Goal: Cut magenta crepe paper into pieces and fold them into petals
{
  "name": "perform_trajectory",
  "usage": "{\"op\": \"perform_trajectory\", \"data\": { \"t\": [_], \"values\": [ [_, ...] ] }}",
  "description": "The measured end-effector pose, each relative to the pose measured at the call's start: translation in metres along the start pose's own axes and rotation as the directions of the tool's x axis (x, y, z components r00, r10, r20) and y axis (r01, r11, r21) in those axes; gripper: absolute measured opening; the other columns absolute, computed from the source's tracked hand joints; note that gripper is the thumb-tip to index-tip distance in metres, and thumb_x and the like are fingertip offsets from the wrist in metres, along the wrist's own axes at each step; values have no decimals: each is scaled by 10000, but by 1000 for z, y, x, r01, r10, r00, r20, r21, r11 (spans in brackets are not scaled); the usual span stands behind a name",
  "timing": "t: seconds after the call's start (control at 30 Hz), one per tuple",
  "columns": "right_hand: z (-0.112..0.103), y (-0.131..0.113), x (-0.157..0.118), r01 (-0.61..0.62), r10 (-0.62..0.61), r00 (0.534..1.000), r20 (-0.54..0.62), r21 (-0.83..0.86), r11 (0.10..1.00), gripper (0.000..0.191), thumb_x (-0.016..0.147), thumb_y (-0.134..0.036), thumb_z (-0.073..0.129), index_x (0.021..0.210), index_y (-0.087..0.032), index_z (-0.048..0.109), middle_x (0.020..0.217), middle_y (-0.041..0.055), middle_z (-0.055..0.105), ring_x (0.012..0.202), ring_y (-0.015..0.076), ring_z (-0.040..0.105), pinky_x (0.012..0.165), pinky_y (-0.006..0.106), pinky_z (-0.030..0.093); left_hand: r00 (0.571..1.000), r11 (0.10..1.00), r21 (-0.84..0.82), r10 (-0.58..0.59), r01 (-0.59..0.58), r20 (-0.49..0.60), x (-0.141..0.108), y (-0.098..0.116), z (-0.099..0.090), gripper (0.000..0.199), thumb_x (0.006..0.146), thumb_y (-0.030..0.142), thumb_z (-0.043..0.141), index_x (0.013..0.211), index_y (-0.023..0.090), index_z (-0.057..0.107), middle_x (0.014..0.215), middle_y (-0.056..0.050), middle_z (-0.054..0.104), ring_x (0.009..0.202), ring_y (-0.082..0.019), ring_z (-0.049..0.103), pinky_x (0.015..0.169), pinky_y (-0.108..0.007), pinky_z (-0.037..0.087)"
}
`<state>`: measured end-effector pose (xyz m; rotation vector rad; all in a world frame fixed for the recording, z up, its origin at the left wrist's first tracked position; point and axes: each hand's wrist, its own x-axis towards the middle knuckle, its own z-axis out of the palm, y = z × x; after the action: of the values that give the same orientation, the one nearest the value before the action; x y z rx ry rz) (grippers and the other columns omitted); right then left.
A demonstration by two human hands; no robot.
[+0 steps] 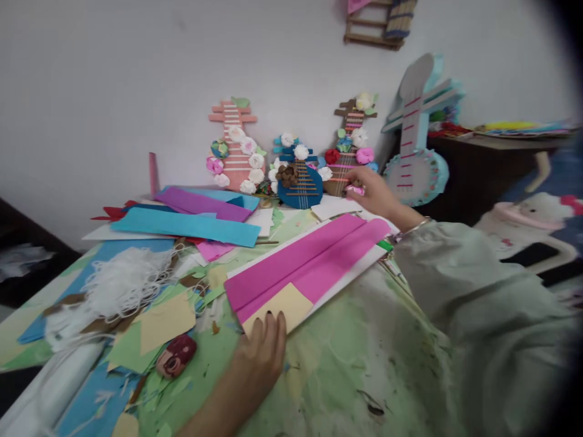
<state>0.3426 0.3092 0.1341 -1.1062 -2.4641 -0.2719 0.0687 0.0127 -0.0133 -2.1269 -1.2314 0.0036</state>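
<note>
Pressing the outstretched, nearly closed-up fingers of the left hand [266, 343] onto the cream paper rectangle [289, 303], flat atop the magenta crepe paper [314, 258] at its near left end, over a white sheet [334, 292] on the counter [346, 370]. Reaching with the right hand [374, 193], with curled, partly parted fingers, to the pink paper flower [354, 190] low on the brown lute-shaped craft [337, 183]; impossible to tell whether gripped or only touched. Standing farther left against the wall [113, 91]: the blue lute-shaped craft [311, 191], then the salmon one. Lying left of the magenta paper: turquoise crepe paper [191, 227], tangled white cord [122, 282] and a dark red rounded object [177, 356].
</note>
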Motion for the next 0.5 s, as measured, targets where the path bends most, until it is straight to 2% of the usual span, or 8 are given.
{"op": "perform_trajectory", "data": {
  "t": [0.07, 0.1, 0.13, 0.2, 0.27, 0.37, 0.43, 0.5],
  "values": [
    [-32, 12, -31, -121, 126, 958, -258, 35, 992, 306, 861, -316, 453, 1140, -197, 495, 1104, 85, 566, 1044, 244, 519, 916, 395, 385, 999, 1000, 18, -12, 13, -43, 5, -18, -6, 437, 782, 44, 474, 1213, 63, 550, 1068, -171, 609, 870, -253, 599, 552, -282, 489],
    [-44, 16, -49, -168, 169, 940, -296, 28, 985, 289, 869, -298, 427, 1129, -193, 494, 1072, 91, 568, 1004, 240, 533, 897, 394, 398, 996, 1000, 17, -5, 6, -85, 8, -27, -9, 426, 790, 36, 461, 1202, 82, 557, 1044, -146, 621, 817, -220, 598, 512, -249, 458],
    [-50, 17, -67, -213, 209, 930, -302, 22, 977, 279, 881, -272, 387, 1117, -176, 498, 1049, 108, 575, 970, 241, 545, 875, 392, 411, 993, 1000, 11, -11, 13, -121, 11, -36, -12, 402, 804, 40, 453, 1186, 96, 566, 1011, -123, 632, 762, -193, 591, 486, -234, 431],
    [-50, 13, -103, -295, 289, 934, -209, 1, 955, 284, 893, -246, 339, 1085, -158, 530, 1007, 130, 601, 933, 248, 564, 847, 384, 424, 982, 998, -1, -67, 68, -179, 17, -50, -17, 333, 826, 64, 461, 1132, 96, 590, 940, -97, 650, 718, -178, 584, 475, -232, 403],
    [-32, 2, -134, -257, 257, 966, -26, -10, 966, 290, 879, -227, 357, 1044, -154, 584, 981, 134, 631, 928, 254, 578, 829, 366, 435, 968, 998, -3, -67, 69, -242, 21, -60, -21, 264, 849, 94, 467, 1075, 93, 604, 898, -82, 661, 722, -177, 596, 465, -232, 381],
    [10, -19, -167, -151, 147, 970, 196, 5, 989, 267, 834, -207, 451, 1009, -218, 652, 1060, 94, 658, 1012, 254, 570, 897, 374, 418, 945, 998, 27, -47, 59, -325, 23, -68, -27, 207, 871, 112, 459, 1019, 90, 603, 834, -60, 671, 716, -174, 611, 454, -239, 357],
    [36, -28, -179, -125, 122, 954, 273, -5, 992, 324, 834, -197, 470, 1105, -255, 638, 1235, 85, 596, 1186, 290, 469, 997, 471, 328, 930, 998, 45, -33, 54, -367, 20, -70, -32, 204, 884, 112, 439, 1017, 79, 589, 824, -64, 677, 713, -178, 614, 480, -249, 371],
    [55, -27, -183, -155, 159, 944, 291, -36, 987, 384, 865, -222, 450, 1227, -266, 570, 1356, 106, 500, 1301, 365, 315, 1004, 634, 206, 917, 998, 52, -6, 29, -399, 12, -70, -35, 218, 897, 118, 414, 1032, 67, 577, 847, -79, 682, 727, -188, 617, 541, -267, 406]
  ]
}}
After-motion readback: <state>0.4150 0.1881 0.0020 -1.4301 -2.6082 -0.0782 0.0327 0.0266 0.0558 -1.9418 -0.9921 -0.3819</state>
